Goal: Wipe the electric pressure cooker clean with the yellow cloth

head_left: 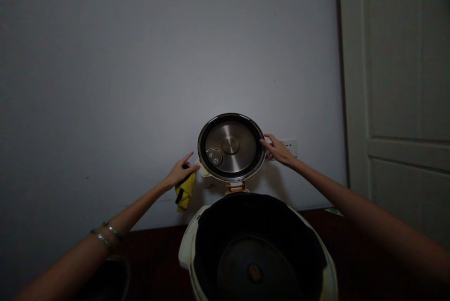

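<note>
A white rice cooker (191, 244) stands open in front of me, its dark inside bare with a heating plate at the bottom. Its round lid (231, 146) is swung up, showing a steel inner plate. My left hand (181, 172) touches the lid's left edge and grips a yellow cloth (185, 193) that hangs below it. My right hand (278, 150) holds the lid's right edge, fingers curled on the rim. Bracelets circle my left wrist (105, 235).
A plain white wall fills the background, with a wall socket (291, 146) behind my right hand. A white door (404, 94) stands at the right. The floor is dark red-brown. A dark round pot (112, 277) sits at the lower left.
</note>
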A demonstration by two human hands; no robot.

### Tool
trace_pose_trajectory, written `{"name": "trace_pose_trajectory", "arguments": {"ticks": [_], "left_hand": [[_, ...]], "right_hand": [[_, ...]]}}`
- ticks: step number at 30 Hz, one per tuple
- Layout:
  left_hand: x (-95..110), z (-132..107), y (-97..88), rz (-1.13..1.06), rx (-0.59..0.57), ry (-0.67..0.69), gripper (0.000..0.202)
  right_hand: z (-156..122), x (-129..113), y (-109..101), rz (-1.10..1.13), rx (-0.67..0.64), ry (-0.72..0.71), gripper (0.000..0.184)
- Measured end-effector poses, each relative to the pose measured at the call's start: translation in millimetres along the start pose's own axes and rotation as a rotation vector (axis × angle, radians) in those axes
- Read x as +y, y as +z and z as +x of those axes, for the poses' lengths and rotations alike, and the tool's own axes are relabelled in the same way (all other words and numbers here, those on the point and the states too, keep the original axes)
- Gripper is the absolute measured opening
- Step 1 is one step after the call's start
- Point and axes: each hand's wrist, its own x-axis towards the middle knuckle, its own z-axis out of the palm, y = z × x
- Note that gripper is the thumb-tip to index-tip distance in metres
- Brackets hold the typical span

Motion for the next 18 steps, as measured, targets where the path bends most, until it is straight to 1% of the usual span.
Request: {"name": "trace_pose_trajectory", "arguments": {"ticks": [6,11,14,18], "left_hand": [[0.2,-2.3,-1.1,-0.026,-0.002,-0.009,0.087],[-0.5,-3.0,-4.4,-0.02,0.0,-0.005,0.088],[-0.8,-4.1,-11.0,-0.014,0.025,-0.013,0.088],[-1.1,-9.2,-28.1,-0.007,0.068,-0.041,0.085]], "right_hand": [[-2.2,-0.5,-2.4,0.044,-0.018,0.023,0.057],[-5.5,-3.0,-7.7,0.061,-0.032,0.045,0.062],[-7.6,-3.3,-17.2,0.071,-0.014,0.044,0.063],[-12.3,2.1,-41.2,0.07,0.051,0.025,0.063]]}}
